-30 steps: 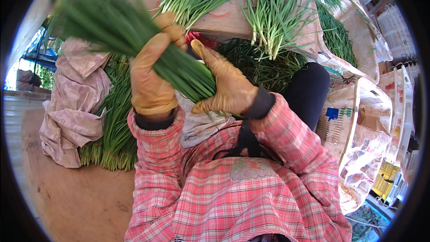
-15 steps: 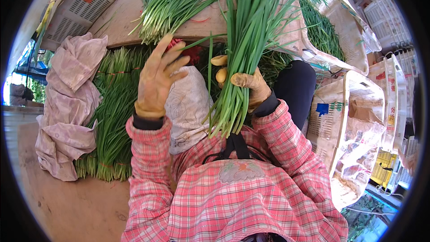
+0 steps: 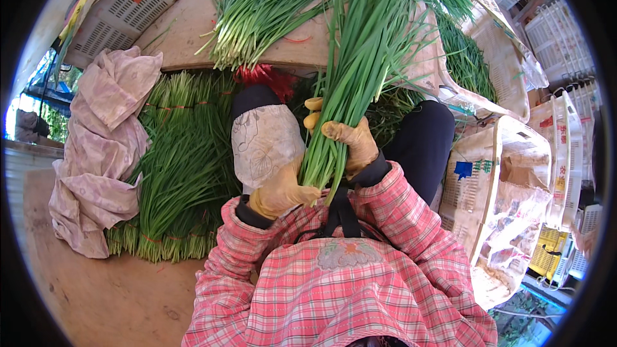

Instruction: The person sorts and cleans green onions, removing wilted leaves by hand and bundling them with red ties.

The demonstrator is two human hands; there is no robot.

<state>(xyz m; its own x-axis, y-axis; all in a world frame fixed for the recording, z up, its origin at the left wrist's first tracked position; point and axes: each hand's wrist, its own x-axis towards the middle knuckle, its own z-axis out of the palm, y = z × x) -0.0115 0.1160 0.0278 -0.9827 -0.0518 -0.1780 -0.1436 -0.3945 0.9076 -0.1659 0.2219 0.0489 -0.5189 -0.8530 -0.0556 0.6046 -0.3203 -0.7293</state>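
Long green garlic chives [image 3: 360, 71] form a loose bunch in front of my body, leaves pointing away and stem ends towards me. Wrapped round its lower part, my right hand [image 3: 353, 143] in a yellowish glove is closed, with the thumb across the front. My left hand [image 3: 277, 194], gloved alike, is at the stem ends, its thumb against them and its fingers partly hidden by the stems. On the board ahead lies another pile of garlic chives [image 3: 270, 9]. Tied bundles of chives [image 3: 173, 167] are stacked to my left.
A pinkish cloth [image 3: 106, 141] lies along the left stack. Red ties [image 3: 267, 80] hang below the edge of the board [image 3: 186, 38]. White plastic crates [image 3: 469, 186] stand at the right, one holding more greens [image 3: 466, 58]. A pale cloth [image 3: 263, 141] covers my left knee.
My left hand has come down from the air beside the bunch, where its fingers were spread, to the stem ends. My right hand keeps its hold on the chives.
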